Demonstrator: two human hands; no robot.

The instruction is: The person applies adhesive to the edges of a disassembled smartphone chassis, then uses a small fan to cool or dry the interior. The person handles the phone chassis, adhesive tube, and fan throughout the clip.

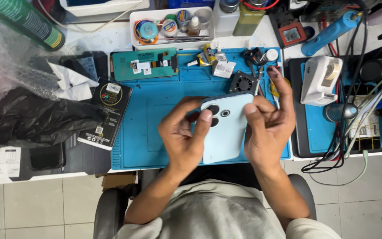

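The pale blue phone [226, 128] is pinched back-up between the left hand [183, 137] and right hand [268, 128], the left thumb pressed beside the camera lenses. The back cover appears to be under seating; even pressure along the edges outside the grip seems called for.

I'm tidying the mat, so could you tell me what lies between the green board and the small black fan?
In the head view, a yellow-and-silver bottle and a white labelled packet lie between the green board and the fan.

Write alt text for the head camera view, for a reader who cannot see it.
Seen from above, a seated person's left hand and right hand hold a pale blue phone, back side up with its camera lenses showing, over a blue work mat. Around it lie a small black fan, a phone screen part, a black box and a white tray of small containers.
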